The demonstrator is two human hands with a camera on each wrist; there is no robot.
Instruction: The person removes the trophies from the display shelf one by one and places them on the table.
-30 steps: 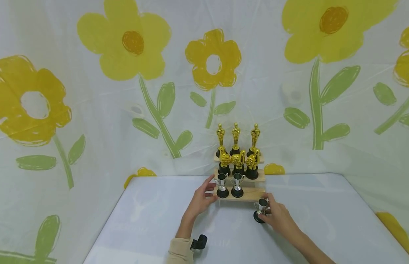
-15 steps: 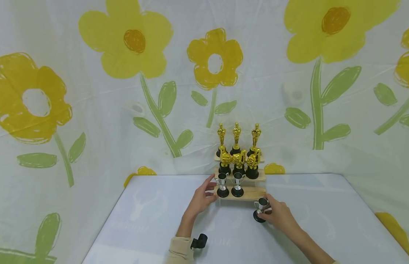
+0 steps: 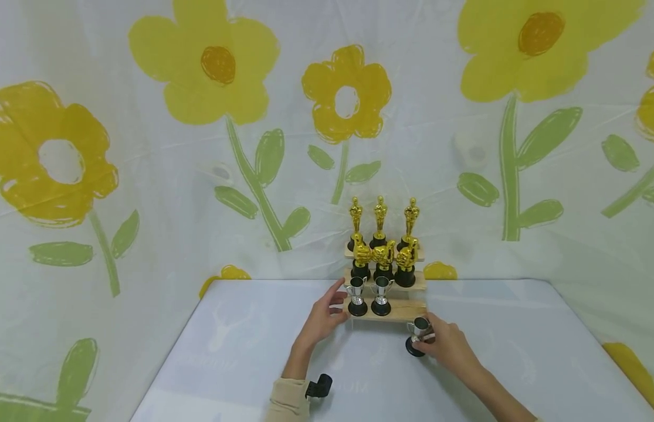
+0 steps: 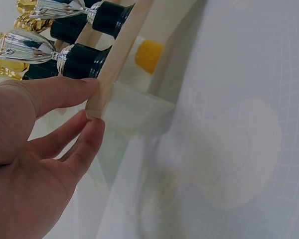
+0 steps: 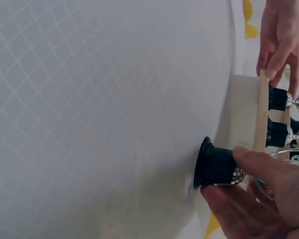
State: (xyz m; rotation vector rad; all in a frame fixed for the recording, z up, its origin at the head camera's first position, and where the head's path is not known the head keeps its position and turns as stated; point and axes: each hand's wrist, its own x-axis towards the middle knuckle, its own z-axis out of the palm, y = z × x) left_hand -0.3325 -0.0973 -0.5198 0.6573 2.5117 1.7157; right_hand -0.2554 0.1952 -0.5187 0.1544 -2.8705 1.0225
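Note:
My left hand (image 3: pixel 322 319) pinches the left end of the lowest step of a three-step wooden display shelf (image 3: pixel 408 307). In the left wrist view its thumb (image 4: pixel 72 94) lies along the upper face, and fingertips meet the plank's edge (image 4: pixel 120 57). My right hand (image 3: pixel 453 349) grips a small silver trophy cup (image 3: pixel 420 326) just in front of the shelf's right end. The cup's black base (image 5: pixel 217 167) shows between thumb and fingers in the right wrist view. Two matching silver cups, one at the left (image 3: pixel 356 290) and another beside it (image 3: pixel 382 290), stand on the lowest step.
Gold thumbs-up trophies (image 3: pixel 383 256) fill the middle step, and gold statuettes (image 3: pixel 380 218) stand on the top one. The shelf is on a white-covered table (image 3: pixel 242 351). Right behind it hangs a flower-print curtain (image 3: pixel 411 158). A black device (image 3: pixel 319 386) juts from the left wrist.

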